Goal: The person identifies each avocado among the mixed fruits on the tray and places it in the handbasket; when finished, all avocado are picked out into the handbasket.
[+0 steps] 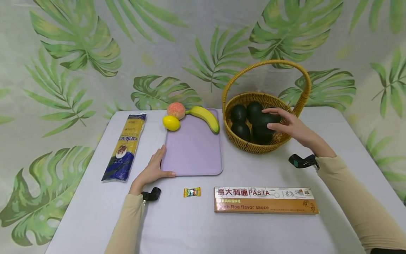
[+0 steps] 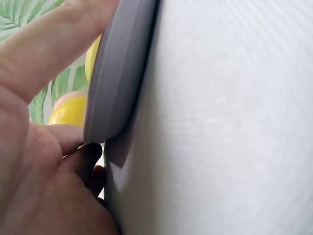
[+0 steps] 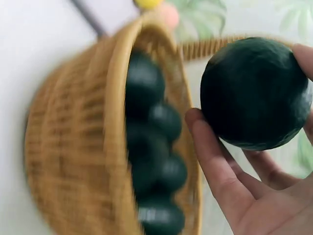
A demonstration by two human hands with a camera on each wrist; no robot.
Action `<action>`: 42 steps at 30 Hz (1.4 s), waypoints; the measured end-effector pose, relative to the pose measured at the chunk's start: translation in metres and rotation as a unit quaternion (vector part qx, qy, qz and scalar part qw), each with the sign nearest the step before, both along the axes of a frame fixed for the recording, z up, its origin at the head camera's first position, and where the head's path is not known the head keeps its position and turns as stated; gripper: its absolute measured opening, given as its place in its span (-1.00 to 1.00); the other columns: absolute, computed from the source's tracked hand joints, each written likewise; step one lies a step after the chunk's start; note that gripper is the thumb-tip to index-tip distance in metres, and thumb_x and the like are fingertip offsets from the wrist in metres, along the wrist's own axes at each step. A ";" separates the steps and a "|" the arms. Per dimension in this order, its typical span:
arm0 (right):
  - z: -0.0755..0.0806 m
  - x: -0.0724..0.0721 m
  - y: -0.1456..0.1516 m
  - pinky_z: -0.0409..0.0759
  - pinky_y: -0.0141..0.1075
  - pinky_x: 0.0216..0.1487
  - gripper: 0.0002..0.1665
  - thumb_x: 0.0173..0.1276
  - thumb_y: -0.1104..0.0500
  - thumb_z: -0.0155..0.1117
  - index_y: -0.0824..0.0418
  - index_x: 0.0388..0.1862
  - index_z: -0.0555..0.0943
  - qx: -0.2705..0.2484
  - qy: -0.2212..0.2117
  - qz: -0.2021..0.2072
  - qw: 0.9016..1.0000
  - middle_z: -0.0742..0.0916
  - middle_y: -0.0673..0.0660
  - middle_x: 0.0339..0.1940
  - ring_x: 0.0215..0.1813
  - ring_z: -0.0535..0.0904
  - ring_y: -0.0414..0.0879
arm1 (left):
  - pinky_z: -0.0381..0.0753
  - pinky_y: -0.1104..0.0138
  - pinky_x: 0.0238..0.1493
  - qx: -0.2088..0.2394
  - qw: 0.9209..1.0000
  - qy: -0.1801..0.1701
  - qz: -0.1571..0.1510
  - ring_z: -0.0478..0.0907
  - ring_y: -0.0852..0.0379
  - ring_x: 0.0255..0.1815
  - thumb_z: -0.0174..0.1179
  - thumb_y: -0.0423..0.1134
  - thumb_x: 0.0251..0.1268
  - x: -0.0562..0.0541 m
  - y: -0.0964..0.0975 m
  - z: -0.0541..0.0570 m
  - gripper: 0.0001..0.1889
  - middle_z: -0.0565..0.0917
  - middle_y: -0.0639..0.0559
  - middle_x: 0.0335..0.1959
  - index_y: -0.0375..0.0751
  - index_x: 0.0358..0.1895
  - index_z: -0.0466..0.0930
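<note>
My right hand (image 1: 295,129) holds a dark green, round avocado (image 3: 252,93) over the basket, thumb and fingers spread around it. Several more avocados (image 1: 238,113) lie in the wicker basket (image 1: 250,147), whose tall handle arches above. With thumb and fingers extended, my left hand (image 1: 152,169) touches the front left corner of a lilac tray (image 1: 193,151). In the left wrist view, the thumb lies along the tray's rim (image 2: 110,83) and other fingers meet its side. A banana (image 1: 204,118) rests along the tray's back; a lemon (image 1: 171,123) and a peach (image 1: 176,110) sit at its back left corner.
A blue and yellow pasta packet (image 1: 123,148) lies left of the tray. In front are a small wrapped candy (image 1: 191,192) and a long pasta box (image 1: 266,200). The white table (image 1: 177,225) ends at a leaf-patterned cloth (image 1: 203,53) behind.
</note>
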State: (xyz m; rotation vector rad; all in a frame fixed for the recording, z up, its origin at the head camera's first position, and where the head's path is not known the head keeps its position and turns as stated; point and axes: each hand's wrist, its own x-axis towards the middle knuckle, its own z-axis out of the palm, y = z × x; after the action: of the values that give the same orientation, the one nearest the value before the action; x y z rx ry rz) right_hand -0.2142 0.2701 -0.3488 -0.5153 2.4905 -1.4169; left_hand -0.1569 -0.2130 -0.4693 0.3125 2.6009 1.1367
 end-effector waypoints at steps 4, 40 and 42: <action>-0.004 0.001 0.028 0.50 -0.33 -0.04 -0.40 0.47 0.07 0.11 0.05 0.45 0.26 0.031 0.001 -0.031 0.999 0.22 0.07 0.46 0.27 0.27 0.01 | -0.41 -0.01 0.45 0.001 1.000 0.002 -0.002 -0.38 -0.22 0.50 0.47 -0.03 -0.02 0.000 -0.001 -0.001 0.25 -0.27 -0.27 0.53 -0.36 0.51 -0.35; -0.022 -0.036 0.029 0.35 0.26 0.11 -0.40 0.24 0.33 0.27 0.32 0.27 0.38 0.214 0.039 0.034 0.976 0.42 0.49 0.23 0.21 0.33 0.39 | -0.39 -0.05 0.44 -0.001 1.000 -0.002 0.004 -0.39 -0.21 0.51 0.47 -0.03 -0.02 0.001 -0.004 -0.002 0.25 -0.28 -0.25 0.53 -0.33 0.51 -0.35; -0.024 -0.036 0.027 0.38 0.25 0.09 -0.41 0.22 0.34 0.28 0.31 0.25 0.40 0.234 0.043 0.033 0.971 0.44 0.49 0.23 0.19 0.36 0.40 | -0.38 -0.05 0.44 0.000 1.000 -0.002 0.003 -0.38 -0.21 0.51 0.47 -0.02 -0.03 0.001 -0.004 -0.001 0.26 -0.28 -0.25 0.53 -0.33 0.51 -0.35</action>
State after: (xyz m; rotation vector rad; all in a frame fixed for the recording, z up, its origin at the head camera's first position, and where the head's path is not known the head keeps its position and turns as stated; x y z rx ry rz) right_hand -0.2499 0.2967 -0.3732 -0.5592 2.7184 -0.7521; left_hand -0.1558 -0.2172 -0.4706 0.3015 2.6006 1.1393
